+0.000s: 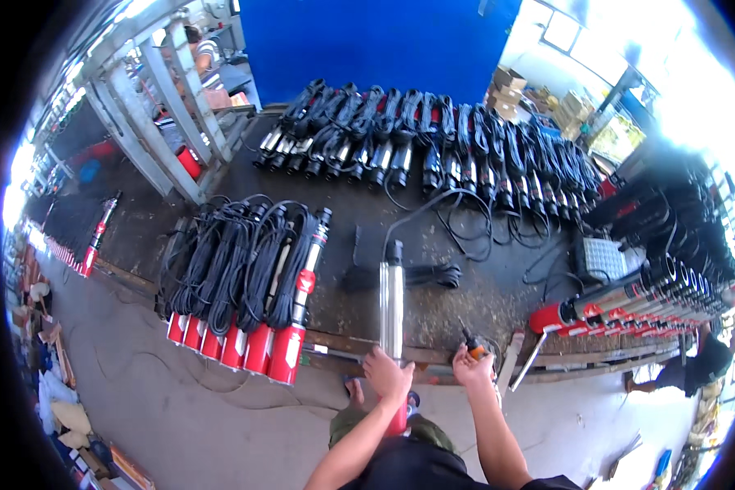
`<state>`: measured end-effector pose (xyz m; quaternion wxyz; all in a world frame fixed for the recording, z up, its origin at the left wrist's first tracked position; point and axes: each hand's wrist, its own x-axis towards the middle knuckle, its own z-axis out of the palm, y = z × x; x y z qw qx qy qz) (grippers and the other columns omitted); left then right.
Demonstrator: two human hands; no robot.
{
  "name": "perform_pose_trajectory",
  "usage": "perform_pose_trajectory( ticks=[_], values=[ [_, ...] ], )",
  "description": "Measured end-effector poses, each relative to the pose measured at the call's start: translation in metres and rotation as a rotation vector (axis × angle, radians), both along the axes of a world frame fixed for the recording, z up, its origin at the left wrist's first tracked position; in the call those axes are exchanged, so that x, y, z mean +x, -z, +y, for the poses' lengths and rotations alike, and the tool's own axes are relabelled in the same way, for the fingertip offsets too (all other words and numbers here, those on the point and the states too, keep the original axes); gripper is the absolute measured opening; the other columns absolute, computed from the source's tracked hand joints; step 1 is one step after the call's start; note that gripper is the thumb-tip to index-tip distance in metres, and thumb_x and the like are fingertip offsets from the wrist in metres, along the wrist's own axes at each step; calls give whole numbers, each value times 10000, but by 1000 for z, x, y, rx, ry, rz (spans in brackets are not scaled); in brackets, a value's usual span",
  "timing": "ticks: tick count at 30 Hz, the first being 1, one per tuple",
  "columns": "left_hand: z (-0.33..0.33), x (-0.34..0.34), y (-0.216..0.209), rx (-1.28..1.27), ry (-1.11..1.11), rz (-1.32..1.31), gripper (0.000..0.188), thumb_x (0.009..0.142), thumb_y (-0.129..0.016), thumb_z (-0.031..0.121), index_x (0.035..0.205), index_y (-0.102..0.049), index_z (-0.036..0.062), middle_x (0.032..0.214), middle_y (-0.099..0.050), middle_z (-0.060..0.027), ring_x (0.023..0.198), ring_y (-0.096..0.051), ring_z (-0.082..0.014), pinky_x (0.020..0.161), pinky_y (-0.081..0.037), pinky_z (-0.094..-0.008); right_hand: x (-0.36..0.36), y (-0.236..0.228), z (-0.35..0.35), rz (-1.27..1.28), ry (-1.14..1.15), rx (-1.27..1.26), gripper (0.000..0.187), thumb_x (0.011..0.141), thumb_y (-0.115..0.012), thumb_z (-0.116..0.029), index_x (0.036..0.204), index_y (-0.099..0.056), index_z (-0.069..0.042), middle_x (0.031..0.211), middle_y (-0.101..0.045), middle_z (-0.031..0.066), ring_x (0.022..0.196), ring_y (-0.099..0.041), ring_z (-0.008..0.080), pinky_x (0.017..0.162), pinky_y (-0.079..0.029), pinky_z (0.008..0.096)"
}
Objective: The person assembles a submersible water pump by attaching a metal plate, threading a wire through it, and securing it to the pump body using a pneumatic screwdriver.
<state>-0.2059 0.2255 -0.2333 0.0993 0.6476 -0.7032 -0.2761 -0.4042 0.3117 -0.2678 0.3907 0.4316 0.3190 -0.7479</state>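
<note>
In front of me a submersible pump [391, 306], a long silver cylinder with a black top and red lower end, lies across the bench edge toward my body. My left hand [386, 376] is wrapped round its lower silver part. A black cable runs from its top and loops over the bench; a coiled bundle of cable [433, 276] lies just right of the cylinder. To the right, my right hand [474, 367] grips an orange and black screwdriver [475, 350], its thin dark tip pointing up and away, apart from the pump.
Left on the dark bench [351, 220] lie several red-ended pumps [235, 347] with coiled cables. A long row of cabled pumps [400, 155] fills the back. More pumps [629, 306] are stacked at right beside a pale box [603, 258]. A metal frame [151, 122] stands far left.
</note>
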Motion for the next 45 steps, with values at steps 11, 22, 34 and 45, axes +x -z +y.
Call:
perform_pose_trajectory(
  ticks=[11,22,34,45],
  values=[
    [-56,39,24,220,90,178,827,595,-924,342,1160,-453,-37,1151,-597,-267,1078,-615,-436,899,-516,-522,-19,-30,-221,2591,-2008,1101,1023,556,-903,-245,1434,-424,-30,1361,-499,127,1299,-456,302,1110,-337,458],
    [-185,65,15,95,66,-54,876,589,-869,286,1261,-400,-22,1181,-563,-278,1097,-597,-441,926,-522,-514,-72,-227,-186,2984,-1345,1205,333,545,-762,-155,861,-665,-116,965,-598,63,1004,-580,260,853,-459,402],
    [-156,17,-52,950,-71,911,800,818,-749,541,1269,-476,-60,1269,-535,-329,1083,-603,-452,871,-506,-560,60,-364,-130,1382,-1029,48,628,497,-563,-32,1121,-609,34,896,-654,79,720,-603,203,658,-487,259],
    [-208,217,-188,300,-439,1311,512,817,-510,-107,1316,-596,-30,895,-643,-56,585,-508,-66,448,-371,-190,154,-170,-270,266,-1011,-912,726,730,-574,-206,1398,-447,47,1153,-652,222,998,-651,347,875,-534,416]
  ],
)
